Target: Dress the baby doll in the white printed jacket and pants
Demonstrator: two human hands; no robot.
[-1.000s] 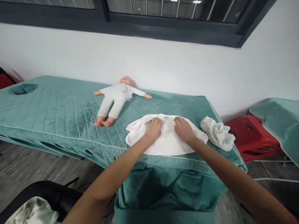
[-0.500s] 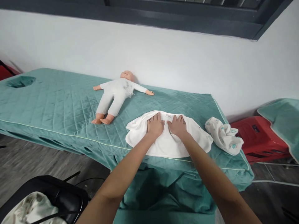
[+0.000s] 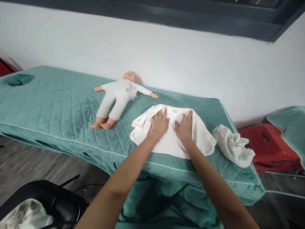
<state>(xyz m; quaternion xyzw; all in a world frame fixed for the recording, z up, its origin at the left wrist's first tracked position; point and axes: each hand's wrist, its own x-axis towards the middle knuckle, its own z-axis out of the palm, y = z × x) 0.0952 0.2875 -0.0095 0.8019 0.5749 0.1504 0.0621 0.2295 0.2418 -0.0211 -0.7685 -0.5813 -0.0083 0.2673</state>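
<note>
A white baby garment (image 3: pixel 171 141) with a small label at its top edge lies opened out on the green quilted bed. My left hand (image 3: pixel 159 122) rests flat on its left half, fingers spread and pointing at the far edge. On the right half, my right hand (image 3: pixel 184 127) presses down the same way, fingers apart. Bare white cloth shows between the two hands. A baby doll (image 3: pixel 120 95) in a white suit lies on its back to the left, head by the wall, arms stretched out.
A crumpled white patterned cloth (image 3: pixel 234 144) lies at the bed's right end. Beyond it stands a red plastic stool (image 3: pixel 269 143). The green bed (image 3: pixel 59 105) runs along the wall. A black chair (image 3: pixel 54 198) with patterned fabric is at lower left.
Both hands have slid slightly forward and flattened out, my right hand a little to the right. The garment lies farther from the bed's front edge and its middle is smoother.
</note>
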